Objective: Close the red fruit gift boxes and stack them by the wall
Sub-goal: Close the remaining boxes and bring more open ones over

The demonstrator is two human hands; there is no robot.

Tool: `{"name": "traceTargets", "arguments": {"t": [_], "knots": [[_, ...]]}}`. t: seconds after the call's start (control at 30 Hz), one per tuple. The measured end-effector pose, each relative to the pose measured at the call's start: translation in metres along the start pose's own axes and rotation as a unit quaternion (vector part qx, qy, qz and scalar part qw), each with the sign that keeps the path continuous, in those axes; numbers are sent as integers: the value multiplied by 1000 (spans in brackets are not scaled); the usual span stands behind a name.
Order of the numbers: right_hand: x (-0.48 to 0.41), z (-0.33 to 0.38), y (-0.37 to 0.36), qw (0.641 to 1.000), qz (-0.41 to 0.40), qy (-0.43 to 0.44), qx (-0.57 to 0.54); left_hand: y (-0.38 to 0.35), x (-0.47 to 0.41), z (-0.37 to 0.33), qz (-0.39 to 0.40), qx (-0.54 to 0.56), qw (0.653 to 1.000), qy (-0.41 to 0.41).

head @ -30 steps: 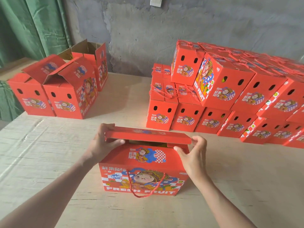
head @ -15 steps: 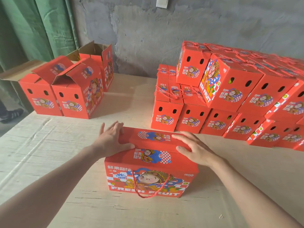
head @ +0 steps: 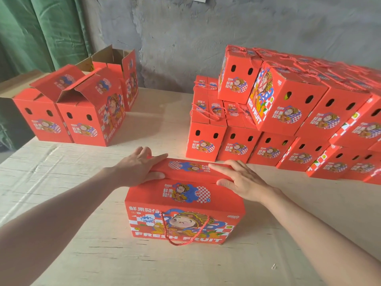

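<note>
— Where was the box?

— The box (head: 185,203) stood on the table (head: 61,168) right in front of me, printed side toward me, with its rope (head: 177,243) hanging down that side. Both top flaps lay down.

— And your hands?

— My left hand (head: 138,168) lay flat on the left end of the top, fingers straight and a little spread, thumb along the seam. My right hand (head: 241,180) lay flat on the right end, fingers straight too, thumb at the seam. Neither one curled round anything.

— What stood around it?

— Just beyond, to the right, was the stack (head: 288,112) of closed boxes, two layers high, running back to the wall (head: 185,38). Well apart on the far left stood the open boxes (head: 86,112), flaps up, beside a green curtain (head: 41,32).
</note>
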State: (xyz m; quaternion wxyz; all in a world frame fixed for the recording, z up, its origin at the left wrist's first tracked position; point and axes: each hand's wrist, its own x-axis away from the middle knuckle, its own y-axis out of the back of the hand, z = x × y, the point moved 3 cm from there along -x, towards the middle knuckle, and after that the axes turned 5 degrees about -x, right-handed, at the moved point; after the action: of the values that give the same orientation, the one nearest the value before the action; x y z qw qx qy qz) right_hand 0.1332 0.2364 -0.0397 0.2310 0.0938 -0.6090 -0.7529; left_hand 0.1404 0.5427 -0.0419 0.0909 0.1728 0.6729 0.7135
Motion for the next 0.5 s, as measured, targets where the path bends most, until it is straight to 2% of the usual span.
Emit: {"name": "traceTargets", "arguments": {"t": [0.13, 0.3, 0.5], "knots": [[0, 7, -1, 1000, 1, -10, 27, 0, 1, -2, -2, -5, 1000, 2], [-2, 13, -4, 998, 32, -30, 45, -3, 0, -5, 37, 10, 999, 9], [1, 15, -8, 998, 39, -42, 9, 0, 2, -10, 48, 24, 999, -3]]}}
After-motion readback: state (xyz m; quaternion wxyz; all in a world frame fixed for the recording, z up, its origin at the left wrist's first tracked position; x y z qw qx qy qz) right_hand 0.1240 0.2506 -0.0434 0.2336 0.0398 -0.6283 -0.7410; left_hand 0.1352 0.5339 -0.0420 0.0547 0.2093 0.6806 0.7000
